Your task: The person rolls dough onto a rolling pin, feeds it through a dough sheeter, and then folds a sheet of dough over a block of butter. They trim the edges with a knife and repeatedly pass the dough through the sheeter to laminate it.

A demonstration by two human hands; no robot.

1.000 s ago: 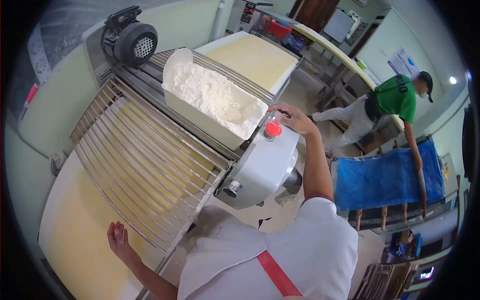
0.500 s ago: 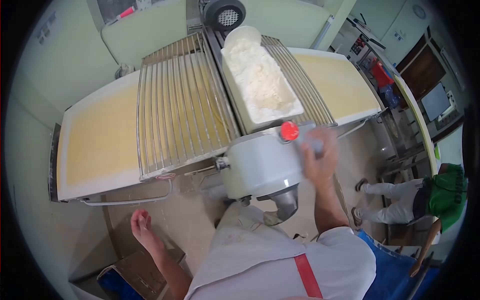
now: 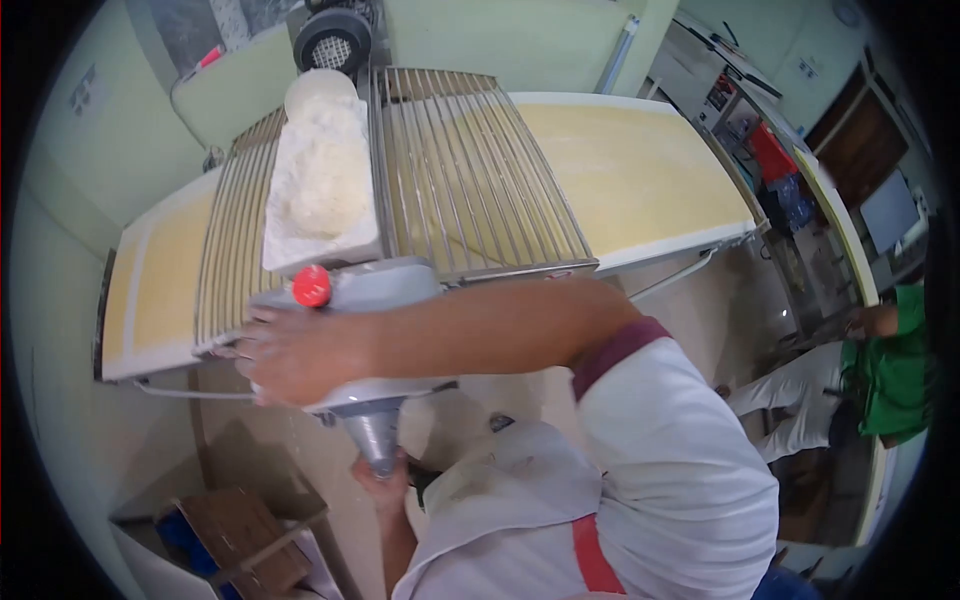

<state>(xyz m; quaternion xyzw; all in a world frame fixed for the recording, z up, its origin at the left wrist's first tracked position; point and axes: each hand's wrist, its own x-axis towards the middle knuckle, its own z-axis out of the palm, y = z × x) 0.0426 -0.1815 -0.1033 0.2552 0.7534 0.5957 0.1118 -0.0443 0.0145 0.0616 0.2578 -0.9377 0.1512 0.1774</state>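
A dough sheeter's grey head housing [image 3: 385,287] stands in front of me with a red push button [image 3: 311,286] on top. My right hand [image 3: 300,355] reaches across the front of the housing to its left end, fingers spread and a little blurred. The arm hides much of the housing. Under it, a metal lever handle [image 3: 376,435] points down toward me. My left hand [image 3: 383,482] is closed around the lower end of this lever; part of the fingers is hidden. Behind the button, a white bin [image 3: 320,255] holds white flour [image 3: 325,180].
Wire guards [image 3: 480,170] flank the bin over the yellowish conveyor belts [image 3: 630,170]. A motor [image 3: 332,45] sits at the back. A person in a green shirt [image 3: 895,370] stands at the right, near a long counter [image 3: 830,190]. A brown box [image 3: 245,540] lies lower left.
My right hand has crossed from the housing's right side to its left end. My left hand has come from free air to the lever, which has swung. The view has shifted right.
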